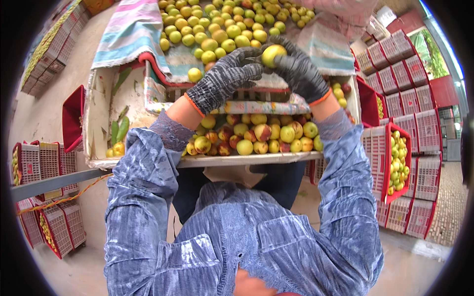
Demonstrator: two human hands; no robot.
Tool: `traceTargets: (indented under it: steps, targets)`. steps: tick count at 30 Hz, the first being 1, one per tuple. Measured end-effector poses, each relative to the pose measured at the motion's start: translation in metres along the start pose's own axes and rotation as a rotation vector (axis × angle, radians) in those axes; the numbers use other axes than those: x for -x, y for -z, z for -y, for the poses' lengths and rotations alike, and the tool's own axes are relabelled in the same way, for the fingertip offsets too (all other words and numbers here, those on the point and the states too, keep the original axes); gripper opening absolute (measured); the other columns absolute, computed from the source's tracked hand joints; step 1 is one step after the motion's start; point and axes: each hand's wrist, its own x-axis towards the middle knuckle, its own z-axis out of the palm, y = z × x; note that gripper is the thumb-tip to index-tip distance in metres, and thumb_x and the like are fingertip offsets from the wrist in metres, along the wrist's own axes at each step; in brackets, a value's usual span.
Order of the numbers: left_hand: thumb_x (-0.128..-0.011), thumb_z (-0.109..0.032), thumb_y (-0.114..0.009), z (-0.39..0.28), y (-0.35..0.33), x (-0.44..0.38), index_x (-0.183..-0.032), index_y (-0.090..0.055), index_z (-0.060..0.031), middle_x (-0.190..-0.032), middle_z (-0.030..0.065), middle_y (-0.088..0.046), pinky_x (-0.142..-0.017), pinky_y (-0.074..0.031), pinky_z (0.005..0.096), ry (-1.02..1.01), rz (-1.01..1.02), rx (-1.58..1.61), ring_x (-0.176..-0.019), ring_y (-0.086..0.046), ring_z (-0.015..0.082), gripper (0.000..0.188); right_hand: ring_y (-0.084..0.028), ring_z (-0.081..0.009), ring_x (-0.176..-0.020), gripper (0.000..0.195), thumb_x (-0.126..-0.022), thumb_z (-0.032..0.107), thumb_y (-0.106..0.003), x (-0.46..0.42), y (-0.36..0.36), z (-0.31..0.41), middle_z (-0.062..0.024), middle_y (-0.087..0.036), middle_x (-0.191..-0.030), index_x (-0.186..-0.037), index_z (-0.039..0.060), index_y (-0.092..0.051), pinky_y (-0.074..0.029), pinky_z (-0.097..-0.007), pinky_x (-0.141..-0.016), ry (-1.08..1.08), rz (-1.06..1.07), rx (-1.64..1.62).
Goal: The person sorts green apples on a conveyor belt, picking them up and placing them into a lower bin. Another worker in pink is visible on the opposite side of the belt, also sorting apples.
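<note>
My right hand (301, 72), in a dark knitted glove with an orange cuff, grips a round yellow-green fruit (273, 56) between thumb and fingers. Just left of that fruit is my left hand (224, 76), in a grey-and-black glove, with its fingers apart and no fruit visible in it; its palm is hidden. Both hands hover over the front of a striped cloth (129, 33), where many similar fruits (218, 36) lie spread beyond them. Below my wrists, a trough (229, 160) along the near edge holds red-blotched and yellow-green fruits (262, 132).
On the left, a white compartment (127, 94) contains green pods or leaves (123, 128) and a few yellow fruits. Fruit-filled crates (399, 162) and stacked crates (401, 92) stand at right. More crates (48, 162) are at left, near a metal bar (59, 183) with a twisted cord (66, 198).
</note>
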Motion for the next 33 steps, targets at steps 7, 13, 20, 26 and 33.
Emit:
traceTargets:
  steps: [7,13,20,26,33]
  targets:
    - [-0.082,-0.014,-0.062,0.001,0.027,-0.005,-0.132,-0.037,-0.0062,-0.117,0.0112,-0.051,-0.081,-0.053,0.032,-0.07,0.018,0.253,-0.097,-0.059,0.0202,0.057,-0.045,-0.0208,-0.119,0.063,-0.078,0.003,-0.069,-0.012,-0.043,-0.008,-0.0093,-0.047,-0.128,-0.133,0.0011,-0.038,-0.041,-0.0328,-0.098,0.109,-0.023,0.321]
    - [-0.075,0.0,-0.063,-0.003,0.048,-0.009,-0.126,-0.041,-0.0046,-0.112,0.0157,-0.052,-0.078,-0.056,0.036,-0.142,0.047,0.528,-0.095,-0.06,0.0275,0.056,-0.046,-0.034,-0.119,0.065,-0.084,0.047,-0.057,-0.083,0.021,0.007,-0.0213,-0.045,-0.129,-0.131,0.0044,-0.042,-0.04,-0.0398,-0.097,-0.007,-0.118,1.287]
    - [-0.077,-0.005,-0.066,-0.006,0.075,-0.011,-0.117,-0.051,-0.0078,-0.108,0.0124,-0.055,-0.083,-0.053,0.0442,-0.142,0.011,0.567,-0.096,-0.059,0.0296,0.043,-0.024,-0.0422,-0.132,0.082,-0.077,0.064,-0.05,-0.115,0.017,-0.055,-0.0257,-0.023,-0.142,-0.14,0.0176,-0.029,-0.027,-0.0537,-0.104,-0.277,-0.082,1.62]
    - [-0.081,-0.019,-0.066,-0.024,0.112,-0.012,-0.101,-0.055,-0.0117,-0.094,0.0081,-0.058,-0.07,-0.055,0.0381,-0.163,-0.533,0.563,-0.083,-0.059,0.0255,0.024,-0.047,-0.037,-0.117,0.056,-0.08,0.039,-0.061,-0.065,-0.019,-0.053,-0.0216,-0.036,-0.136,-0.127,0.0115,-0.047,-0.039,-0.0403,-0.097,0.098,0.142,1.475]
    - [-0.09,-0.034,-0.051,-0.033,0.133,-0.016,-0.108,-0.049,-0.0061,-0.102,0.0191,-0.055,-0.08,-0.052,0.0483,-0.169,-0.7,0.833,-0.091,-0.057,0.0354,0.033,-0.061,-0.029,-0.092,0.032,-0.082,0.025,-0.062,-0.074,-0.034,-0.05,-0.0141,-0.064,-0.098,-0.11,0.0103,-0.06,-0.049,-0.0365,-0.08,0.267,-0.028,1.113]
